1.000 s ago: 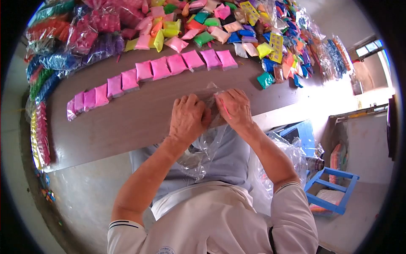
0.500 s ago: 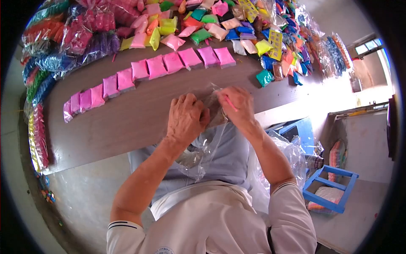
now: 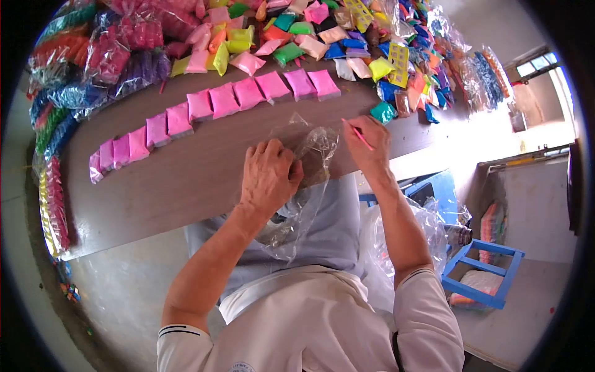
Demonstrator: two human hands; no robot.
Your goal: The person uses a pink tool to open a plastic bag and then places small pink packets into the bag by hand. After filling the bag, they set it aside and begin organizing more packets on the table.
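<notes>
Okay, left hand (image 3: 269, 177): fingers curled in, thumb side closed on the clear plastic bag (image 3: 317, 146), just above the table edge; your fingertips are mostly hidden, so can't tell exactly how tight. Right hand (image 3: 370, 146): clenched around a thin pink stick (image 3: 361, 136), which pokes out both sides of your fingers, slanted. You have that hand just beside the bag, gap showing between them.

Bag is thin, glossy, see-through, crumpled and puffed at the top over the table (image 3: 161, 192), then hanging past the edge above your grey trousers (image 3: 338, 217). Tabletop is brown, smooth, a bit shiny.

Beyond your hands, twelve pink packets (image 3: 248, 93) sit in a slightly curved row, pillow-shaped, pink to purplish pink, clear film at the ends, most touching or nearly so. Behind them, a heaped pile of coloured packets (image 3: 304, 46), soft-looking, green, yellow, blue, peach, with a yellow molded sheet (image 3: 398, 64) among them at your right. Far left, bulky bagged bundles (image 3: 80, 56) in shiny film, orange, blue, green, purple. By your right forearm, below table level, a large clear bag (image 3: 403, 239), wrinkled, and a blue frame (image 3: 483, 273) with straight bars.
</notes>
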